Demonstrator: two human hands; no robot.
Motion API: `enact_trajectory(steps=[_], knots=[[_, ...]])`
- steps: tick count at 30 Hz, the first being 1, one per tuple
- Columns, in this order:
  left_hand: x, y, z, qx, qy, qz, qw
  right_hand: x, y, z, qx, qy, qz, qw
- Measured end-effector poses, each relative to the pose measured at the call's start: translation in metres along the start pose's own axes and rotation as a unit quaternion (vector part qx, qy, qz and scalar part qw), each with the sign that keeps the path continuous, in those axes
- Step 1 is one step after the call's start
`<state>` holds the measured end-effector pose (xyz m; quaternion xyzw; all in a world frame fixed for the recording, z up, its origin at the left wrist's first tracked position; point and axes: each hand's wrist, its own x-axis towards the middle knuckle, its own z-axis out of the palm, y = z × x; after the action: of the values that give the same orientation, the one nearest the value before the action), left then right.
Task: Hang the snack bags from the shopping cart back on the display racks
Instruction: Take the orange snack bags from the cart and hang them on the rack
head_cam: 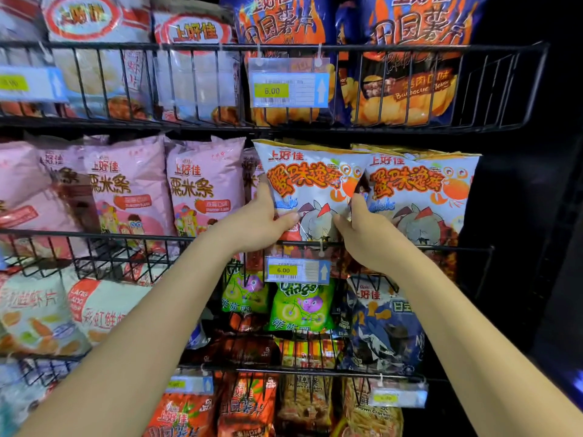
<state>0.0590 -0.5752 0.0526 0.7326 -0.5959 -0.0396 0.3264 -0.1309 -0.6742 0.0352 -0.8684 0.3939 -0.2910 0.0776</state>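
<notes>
One white snack bag, lettered in orange with a crab drawing, is held upright in the wire basket directly above a yellow price tag. Its left edge is gripped by the left hand, up and left of the tag, with the thumb laid across the front. Its right edge is pinched by the right hand, up and right of the tag. A matching bag is seen further right of the tag, touching the held one. Pink bags are ranged well left of the tag, green bags just below it. The held bag is judged nearly placed but not yet released. No shopping cart is shown, so what remains cannot be told.
</notes>
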Motion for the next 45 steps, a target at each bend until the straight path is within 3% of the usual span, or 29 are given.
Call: enact_trajectory(steps=[7,11,17,25,29,36,40,45], knots=[[0.001,0.006,-0.009,0.044,-0.072,-0.039,0.996,-0.009,-0.002,-0.004,-0.007,-0.034,0.018,0.999],[-0.002,0.013,-0.011,0.003,-0.085,-0.052,0.995,-0.01,-0.002,-0.005,0.042,-0.006,0.015,0.999],[-0.011,0.023,-0.01,0.057,-0.097,-0.048,0.993,-0.014,-0.007,-0.008,0.026,-0.015,0.044,0.999],[-0.029,0.017,-0.001,0.045,-0.008,-0.016,0.999,-0.026,-0.006,-0.01,0.011,0.002,0.038,0.999],[-0.054,0.017,-0.01,0.101,0.034,-0.022,0.994,-0.051,-0.017,-0.034,0.0,0.003,0.013,1.0],[-0.092,0.043,-0.003,0.258,0.101,0.089,0.957,-0.094,-0.012,-0.055,-0.18,0.071,-0.067,0.979],[-0.104,0.051,0.029,0.248,0.112,0.164,0.948,-0.134,0.014,-0.042,-0.222,0.129,-0.079,0.963],[-0.115,0.066,0.099,0.204,0.049,0.26,0.942,-0.212,0.055,-0.025,-0.218,0.149,0.01,0.964]])
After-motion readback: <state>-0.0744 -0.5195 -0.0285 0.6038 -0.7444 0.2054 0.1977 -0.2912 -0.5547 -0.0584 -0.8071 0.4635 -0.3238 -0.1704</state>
